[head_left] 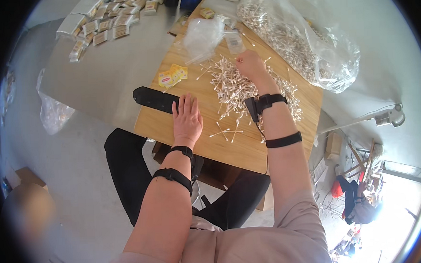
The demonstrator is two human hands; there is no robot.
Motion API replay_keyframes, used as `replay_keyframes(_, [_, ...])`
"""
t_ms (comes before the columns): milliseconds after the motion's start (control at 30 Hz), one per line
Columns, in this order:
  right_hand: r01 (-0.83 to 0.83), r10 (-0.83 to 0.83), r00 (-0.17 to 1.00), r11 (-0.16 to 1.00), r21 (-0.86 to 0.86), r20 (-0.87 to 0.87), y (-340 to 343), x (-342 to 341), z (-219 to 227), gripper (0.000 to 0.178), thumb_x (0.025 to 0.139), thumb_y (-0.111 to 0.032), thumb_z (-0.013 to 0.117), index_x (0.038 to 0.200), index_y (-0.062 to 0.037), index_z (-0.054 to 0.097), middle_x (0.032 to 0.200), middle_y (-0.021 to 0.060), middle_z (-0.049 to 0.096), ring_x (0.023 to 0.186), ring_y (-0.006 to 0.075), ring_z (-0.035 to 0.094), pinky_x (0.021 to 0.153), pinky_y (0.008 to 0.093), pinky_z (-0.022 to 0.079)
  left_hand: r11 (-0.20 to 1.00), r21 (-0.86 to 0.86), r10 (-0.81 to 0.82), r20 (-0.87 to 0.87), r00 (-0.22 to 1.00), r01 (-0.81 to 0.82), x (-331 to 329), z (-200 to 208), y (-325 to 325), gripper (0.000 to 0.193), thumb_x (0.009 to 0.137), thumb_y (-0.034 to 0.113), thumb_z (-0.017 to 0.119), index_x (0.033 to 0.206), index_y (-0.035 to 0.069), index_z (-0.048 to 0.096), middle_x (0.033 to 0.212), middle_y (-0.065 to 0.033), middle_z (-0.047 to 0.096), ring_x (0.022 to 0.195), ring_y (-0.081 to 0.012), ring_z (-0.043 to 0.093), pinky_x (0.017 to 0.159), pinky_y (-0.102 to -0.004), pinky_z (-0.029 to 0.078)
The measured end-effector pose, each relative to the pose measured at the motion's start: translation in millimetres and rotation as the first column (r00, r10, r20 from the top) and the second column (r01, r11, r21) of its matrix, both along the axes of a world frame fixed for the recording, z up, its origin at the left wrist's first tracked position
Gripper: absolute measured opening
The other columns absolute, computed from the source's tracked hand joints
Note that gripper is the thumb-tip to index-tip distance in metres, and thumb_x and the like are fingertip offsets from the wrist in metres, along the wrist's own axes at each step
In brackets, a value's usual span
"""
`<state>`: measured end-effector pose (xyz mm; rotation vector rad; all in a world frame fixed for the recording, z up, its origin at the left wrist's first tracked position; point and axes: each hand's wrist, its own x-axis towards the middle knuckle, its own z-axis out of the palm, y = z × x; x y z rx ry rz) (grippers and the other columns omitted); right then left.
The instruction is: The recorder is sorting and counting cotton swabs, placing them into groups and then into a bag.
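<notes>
My left hand (187, 117) lies flat on the wooden table (206, 146), fingers stretched out. Its fingertips are at the right end of a black strip (155, 99). Over the far part of a loose pile of cotton swabs (232, 86), my right hand (251, 65) is closed. It is at the near edge of a small clear plastic bag (235, 42); its curled fingers hide whatever they may hold. Several yellow cards (173, 76) lie beyond my left hand. Farther back rests a heap of clear plastic bags (203, 38).
A large clear sack of cotton swabs (300, 43) leans along the table's far right. Many packed bundles (116, 23) cover a grey table (95, 70) at the far left. A pale metal arm (360, 122) juts in at right. Another person (359, 202) is in the background.
</notes>
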<state>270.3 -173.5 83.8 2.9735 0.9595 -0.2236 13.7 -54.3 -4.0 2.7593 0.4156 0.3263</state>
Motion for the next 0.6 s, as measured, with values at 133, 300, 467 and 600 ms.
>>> replay_keyframes(133, [0.211, -0.123, 0.974, 0.793, 0.571, -0.190, -23, -15, 8, 0.024, 0.081, -0.022, 0.068, 0.093, -0.0024, 0.072, 0.107, 0.0084, 0.067, 0.093, 0.0243, 0.064, 0.079, 0.0357, 0.050, 1.000, -0.004, 0.002, -0.008, 1.000, -0.002, 1, 1, 0, 0.044, 0.090, 0.021, 0.050, 0.132, 0.008, 0.046, 0.145, -0.0113, 0.037, 0.137, -0.0282, 0.029, 0.113, -0.0502, 0.019])
replay_keyframes(300, [0.472, 0.042, 0.856, 0.342, 0.812, -0.515, -40, -27, 22, 0.021, 0.090, -0.015, 0.062, 0.103, 0.0002, 0.069, 0.113, 0.0082, 0.065, 0.098, 0.0154, 0.061, 0.084, 0.0326, 0.049, 1.000, -0.014, -0.002, -0.016, 1.000, 0.002, 1, 1, 0, 0.044, 0.090, 0.021, 0.050, 0.132, 0.007, 0.047, 0.145, -0.0115, 0.036, 0.138, -0.0281, 0.028, 0.113, -0.0504, 0.019])
replay_keyframes(467, [0.729, 0.371, 0.641, -0.022, 0.684, -0.672, -30, -37, 42, 0.018, 0.089, 0.002, 0.054, 0.103, 0.0011, 0.065, 0.108, 0.0142, 0.063, 0.093, 0.0162, 0.062, 0.080, 0.0248, 0.051, 1.000, -0.002, 0.001, -0.014, 1.000, -0.001, -2, 1, 4, 0.044, 0.090, 0.020, 0.050, 0.132, 0.007, 0.046, 0.146, -0.0119, 0.036, 0.138, -0.0284, 0.028, 0.113, -0.0507, 0.020])
replay_keyframes(600, [0.664, 0.216, 0.719, 0.067, 0.745, -0.661, -32, 4, 20, 0.017, 0.082, 0.004, 0.054, 0.091, -0.0011, 0.067, 0.091, 0.0079, 0.065, 0.085, 0.0160, 0.062, 0.074, 0.0293, 0.050, 1.000, -0.020, -0.015, -0.009, 1.000, 0.015, 2, 1, -2, 0.045, 0.090, 0.020, 0.050, 0.132, 0.007, 0.046, 0.145, -0.0123, 0.036, 0.138, -0.0288, 0.029, 0.113, -0.0510, 0.020])
